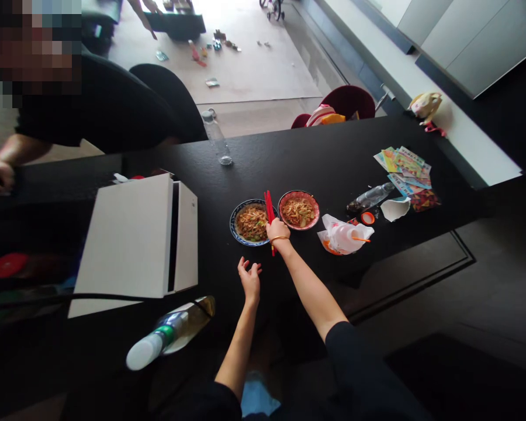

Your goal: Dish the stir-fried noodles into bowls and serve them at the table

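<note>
My right hand (279,230) is closed around red chopsticks (269,204), held between two bowls of noodles. On the left is the blue-rimmed bowl (232,225), partly covered by that hand. The red-rimmed bowl (318,213) stands just to the right. Both bowls hold brown noodles with bits of green or pale vegetable. My left hand (249,278) hovers in front of the blue-rimmed bowl, fingers apart and with nothing in it.
A white box (131,234) and a large capped bottle (170,330) stand to the left. Behind the bowls is a clear bottle (219,140). At right lie a plastic bag with a cup (344,234), another bottle (370,197) and booklets (405,164). A person (100,105) is across the table.
</note>
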The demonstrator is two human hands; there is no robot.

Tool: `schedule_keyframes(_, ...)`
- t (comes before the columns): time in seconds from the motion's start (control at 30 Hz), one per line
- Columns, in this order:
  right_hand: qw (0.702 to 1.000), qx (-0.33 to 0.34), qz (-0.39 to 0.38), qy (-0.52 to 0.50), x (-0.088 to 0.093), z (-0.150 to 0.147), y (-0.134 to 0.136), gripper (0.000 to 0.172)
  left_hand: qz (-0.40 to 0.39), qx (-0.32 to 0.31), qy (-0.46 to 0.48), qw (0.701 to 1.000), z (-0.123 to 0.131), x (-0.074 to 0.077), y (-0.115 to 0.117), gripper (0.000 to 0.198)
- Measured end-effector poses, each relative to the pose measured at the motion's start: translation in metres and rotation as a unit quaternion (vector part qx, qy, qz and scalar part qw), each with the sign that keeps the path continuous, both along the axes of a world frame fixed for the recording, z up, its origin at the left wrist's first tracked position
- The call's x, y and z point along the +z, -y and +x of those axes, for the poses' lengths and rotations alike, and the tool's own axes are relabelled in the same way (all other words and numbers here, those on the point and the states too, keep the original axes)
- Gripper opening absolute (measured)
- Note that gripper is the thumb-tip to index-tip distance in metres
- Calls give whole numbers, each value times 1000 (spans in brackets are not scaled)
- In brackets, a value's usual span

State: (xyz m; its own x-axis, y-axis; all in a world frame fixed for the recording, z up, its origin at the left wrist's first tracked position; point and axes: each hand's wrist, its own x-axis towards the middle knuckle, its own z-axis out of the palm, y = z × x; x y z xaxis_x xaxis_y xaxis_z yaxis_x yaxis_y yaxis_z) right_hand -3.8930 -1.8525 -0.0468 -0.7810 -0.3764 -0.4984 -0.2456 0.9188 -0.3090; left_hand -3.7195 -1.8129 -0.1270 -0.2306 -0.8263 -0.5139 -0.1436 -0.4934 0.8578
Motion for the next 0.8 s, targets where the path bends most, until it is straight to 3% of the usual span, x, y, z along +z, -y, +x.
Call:
schedule_keyframes(0.13, 997, 43, 33, -55, 7, 3, 0, 35, -18, -13, -3, 1000, 7, 4, -5, 52)
schedule_keyframes(0.33, 993, 55, 14, -105, 9, 5, -7, 36, -18, -45, -20, 999, 13, 9, -10, 48)
schedule_keyframes(0.5, 983, 8, -83, -162, 10, 21, -48, 25, -32, -64, -28, 997, 34, 19, -26, 43)
schedule_keyframes(0.63, 964, -29, -166, -206, -5, 87, -128, 12, -41, -106, -59, 992, 72, 42, -61, 33)
schedule_keyframes(0.7, 967, -5, -168, -192, -19, 143, -173, 18, -52, -128, -86, 987, 100, 56, -86, 29)
schedule_keyframes(0.8, 979, 87, -155, -100, -43, 238, -227, 21, -74, -162, -121, 977, 154, 78, -126, 25)
